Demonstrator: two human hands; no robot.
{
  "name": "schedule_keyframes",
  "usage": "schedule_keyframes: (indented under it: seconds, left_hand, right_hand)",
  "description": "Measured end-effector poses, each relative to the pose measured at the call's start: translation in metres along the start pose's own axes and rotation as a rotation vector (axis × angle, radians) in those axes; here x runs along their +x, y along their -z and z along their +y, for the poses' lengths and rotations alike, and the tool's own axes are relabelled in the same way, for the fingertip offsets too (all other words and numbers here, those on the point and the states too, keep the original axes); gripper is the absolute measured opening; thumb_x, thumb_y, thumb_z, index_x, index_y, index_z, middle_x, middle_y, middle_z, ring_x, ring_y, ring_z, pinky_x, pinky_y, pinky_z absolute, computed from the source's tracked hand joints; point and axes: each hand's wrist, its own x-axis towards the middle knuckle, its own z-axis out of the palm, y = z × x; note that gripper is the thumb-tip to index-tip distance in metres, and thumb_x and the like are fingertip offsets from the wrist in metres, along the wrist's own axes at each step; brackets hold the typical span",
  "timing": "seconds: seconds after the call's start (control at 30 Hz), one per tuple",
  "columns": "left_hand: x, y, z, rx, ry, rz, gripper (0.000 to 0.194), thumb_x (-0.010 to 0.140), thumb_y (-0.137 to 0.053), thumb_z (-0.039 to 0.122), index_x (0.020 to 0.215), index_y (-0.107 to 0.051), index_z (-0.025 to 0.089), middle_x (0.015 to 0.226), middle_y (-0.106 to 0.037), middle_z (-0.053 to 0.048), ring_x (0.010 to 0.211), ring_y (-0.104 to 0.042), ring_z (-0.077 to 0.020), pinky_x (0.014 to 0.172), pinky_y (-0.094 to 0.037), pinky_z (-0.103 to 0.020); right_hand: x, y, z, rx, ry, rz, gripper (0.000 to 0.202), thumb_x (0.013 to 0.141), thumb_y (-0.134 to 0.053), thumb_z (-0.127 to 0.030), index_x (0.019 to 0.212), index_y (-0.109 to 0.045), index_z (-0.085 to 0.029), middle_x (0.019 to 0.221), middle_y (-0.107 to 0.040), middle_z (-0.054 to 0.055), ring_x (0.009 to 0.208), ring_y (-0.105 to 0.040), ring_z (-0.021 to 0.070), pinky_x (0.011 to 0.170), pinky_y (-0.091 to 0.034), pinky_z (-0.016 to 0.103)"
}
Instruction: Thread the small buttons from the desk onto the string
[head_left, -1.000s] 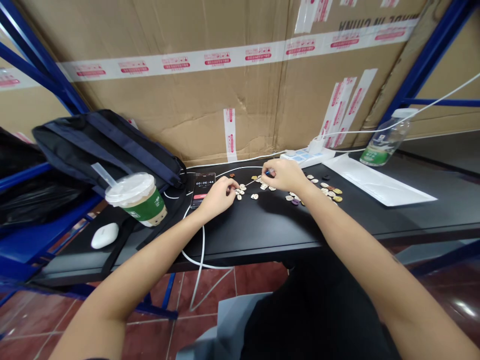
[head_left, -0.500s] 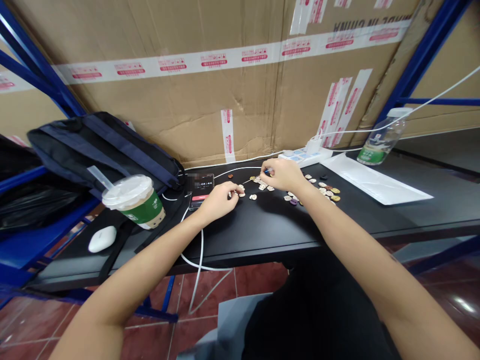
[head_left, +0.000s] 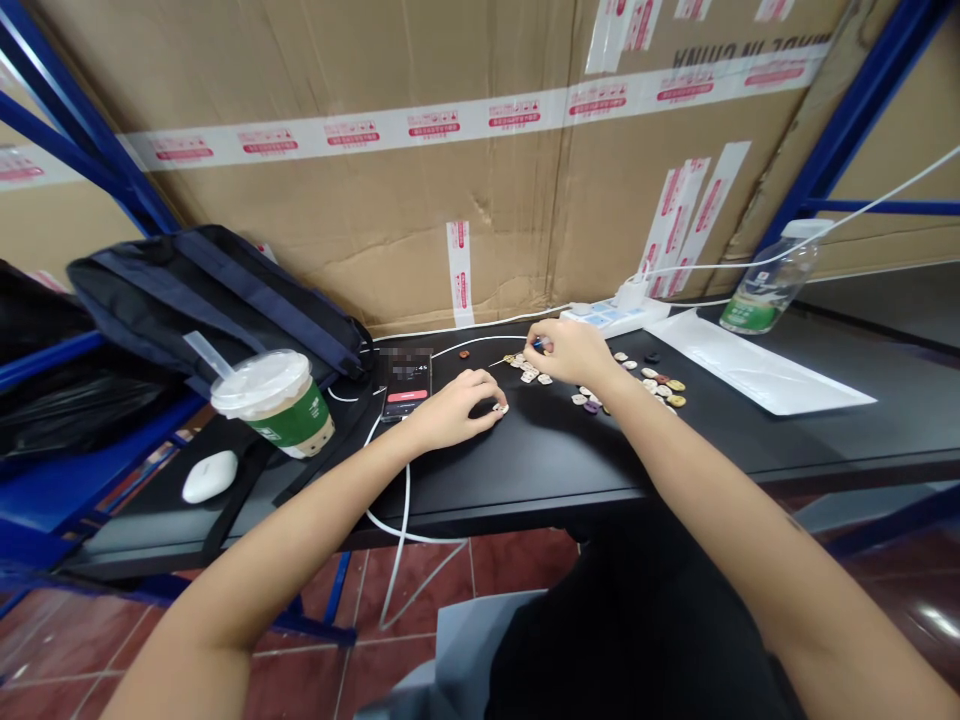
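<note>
Left hand (head_left: 450, 410) pinches one pale bead (head_left: 499, 407) on the black table (head_left: 525, 460) — right hand (head_left: 574, 350) grips a thin needle (head_left: 517, 355). Most loose beads (head_left: 652, 385) lie unstrung; looks early.

A black surface (head_left: 825, 440) sits between blue metal shelving uprights (head_left: 847, 130), backed by large taped cardboard boxes (head_left: 360, 230) that fill the wall behind. Below it lies a floor of glossy red-brown tiles (head_left: 420, 580). More blue rack beams (head_left: 52, 490) stand at the left. The light is even and indoor, with a glare spot on the tiles at the right.
</note>
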Motion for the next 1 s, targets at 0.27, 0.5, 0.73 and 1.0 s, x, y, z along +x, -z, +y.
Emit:
schedule_keyframes:
  seconds: [0.27, 0.5, 0.73, 1.0]
  left_hand:
    - [0.003, -0.002, -0.002, -0.047, -0.017, -0.009, 0.012, 0.094, -0.06, 0.026, 0.1, -0.068, 0.02, 0.096, -0.07, -0.003, 0.093, -0.065, -0.0168, 0.092, -0.048, -0.031]
    - [0.002, -0.014, -0.018, -0.171, 0.193, 0.282, 0.017, 0.083, -0.065, 0.015, 0.099, -0.07, 0.015, 0.097, -0.066, -0.007, 0.074, -0.064, -0.0118, 0.075, -0.057, -0.027]
    - [0.004, -0.014, -0.025, -0.226, 0.322, 0.341, 0.013, 0.08, -0.067, 0.009, 0.092, -0.07, 0.012, 0.095, -0.07, -0.008, 0.075, -0.068, -0.0131, 0.076, -0.061, -0.029]
    - [0.004, -0.012, -0.021, -0.285, 0.377, 0.337, 0.011, 0.083, -0.066, 0.014, 0.094, -0.069, 0.012, 0.086, -0.075, -0.007, 0.074, -0.07, -0.0151, 0.074, -0.06, -0.029]
  right_hand:
    - [0.0, -0.002, 0.002, 0.007, 0.003, 0.006, 0.02, 0.08, -0.056, -0.032, 0.081, -0.072, -0.021, 0.076, -0.071, 0.004, 0.07, -0.059, 0.0192, 0.061, -0.03, 0.029]
    - [0.0, -0.001, 0.001, 0.02, -0.006, 0.013, 0.018, 0.08, -0.056, -0.032, 0.076, -0.07, -0.021, 0.07, -0.068, 0.003, 0.067, -0.057, 0.0189, 0.06, -0.028, 0.029]
    - [-0.003, 0.005, -0.002, 0.146, 0.09, -0.042, 0.017, 0.08, -0.056, -0.032, 0.074, -0.067, -0.021, 0.066, -0.064, 0.0, 0.06, -0.052, 0.0148, 0.059, -0.029, 0.028]
    - [-0.003, 0.002, 0.0, 0.211, 0.159, -0.065, 0.014, 0.079, -0.057, -0.029, 0.079, -0.067, -0.02, 0.063, -0.057, -0.002, 0.06, -0.05, 0.0134, 0.061, -0.031, 0.026]
